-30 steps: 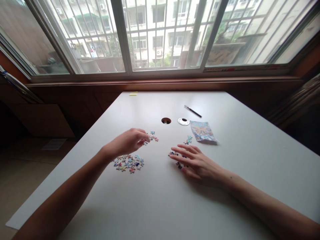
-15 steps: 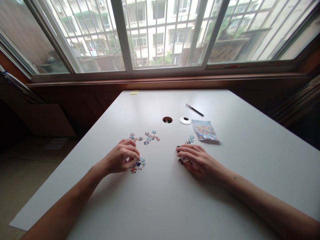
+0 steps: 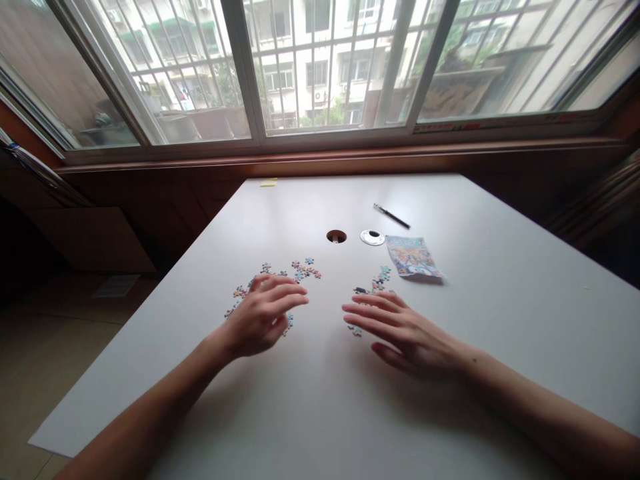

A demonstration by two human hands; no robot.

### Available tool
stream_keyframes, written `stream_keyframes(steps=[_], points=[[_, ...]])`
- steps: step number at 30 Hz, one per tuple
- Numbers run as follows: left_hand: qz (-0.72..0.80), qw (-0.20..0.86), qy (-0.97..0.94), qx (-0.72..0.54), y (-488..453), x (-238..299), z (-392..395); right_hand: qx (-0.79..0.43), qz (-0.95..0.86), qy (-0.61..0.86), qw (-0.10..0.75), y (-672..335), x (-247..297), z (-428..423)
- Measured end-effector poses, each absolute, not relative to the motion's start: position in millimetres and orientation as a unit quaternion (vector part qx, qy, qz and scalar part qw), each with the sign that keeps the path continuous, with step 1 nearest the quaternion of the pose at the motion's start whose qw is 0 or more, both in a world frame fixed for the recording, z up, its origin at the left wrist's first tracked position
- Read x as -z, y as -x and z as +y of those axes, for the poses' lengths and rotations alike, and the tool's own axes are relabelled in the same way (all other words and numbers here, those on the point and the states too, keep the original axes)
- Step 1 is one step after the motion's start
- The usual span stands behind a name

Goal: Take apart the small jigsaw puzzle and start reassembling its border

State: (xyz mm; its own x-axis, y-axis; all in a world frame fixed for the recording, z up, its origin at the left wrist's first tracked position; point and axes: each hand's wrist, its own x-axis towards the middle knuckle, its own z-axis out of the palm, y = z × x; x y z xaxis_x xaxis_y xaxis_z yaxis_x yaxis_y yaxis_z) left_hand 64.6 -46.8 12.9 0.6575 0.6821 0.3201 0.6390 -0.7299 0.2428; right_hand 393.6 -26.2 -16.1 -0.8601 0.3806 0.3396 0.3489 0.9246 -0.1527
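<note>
My left hand point(image 3: 267, 310) hovers palm down, fingers stretched and apart, over a group of small coloured jigsaw pieces point(image 3: 240, 291). It hides many of them; a few peek out by the thumb. Beyond its fingertips lies another cluster of jigsaw pieces point(image 3: 306, 270). My right hand point(image 3: 400, 327) is spread over a second set of jigsaw pieces point(image 3: 383, 277), with one dark piece point(image 3: 360, 291) at its fingertips and pale pieces point(image 3: 355, 330) below the fingers. Neither hand shows anything held.
A small printed picture sheet point(image 3: 414, 257) lies beyond my right hand. Past it are a black pen point(image 3: 393, 216) and a silver round cover point(image 3: 373, 237) beside a cable hole point(image 3: 337, 237). Yellow tape point(image 3: 269, 182) marks the white table's point(image 3: 320, 413) far edge, below the barred window.
My left hand has lifted from the pieces and moved a little right, its fingers straightening. The right hand's fingers have spread, uncovering pale pieces below them. The camera view has shifted slightly.
</note>
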Motion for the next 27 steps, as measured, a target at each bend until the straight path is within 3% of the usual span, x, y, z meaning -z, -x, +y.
stream_keyframes(steps=[3,9,16,23,27], points=[[0.381,0.054,-0.903,-0.191,-36,-16,-34,-0.057,-0.968,0.170,0.174,-390,19,-29],[0.390,0.111,-0.904,-0.137,-27,-17,-30,-0.048,-0.926,0.276,0.252,-393,32,-20],[0.375,0.122,-0.911,-0.124,-42,-11,-38,-0.052,-0.918,0.297,0.258,-392,31,-20],[0.428,0.064,-0.894,-0.116,-41,-8,-37,-0.059,-0.918,0.301,0.251,-391,30,-21],[0.387,0.112,-0.906,-0.128,-32,-16,-35,-0.057,-0.917,0.304,0.250,-391,31,-21]])
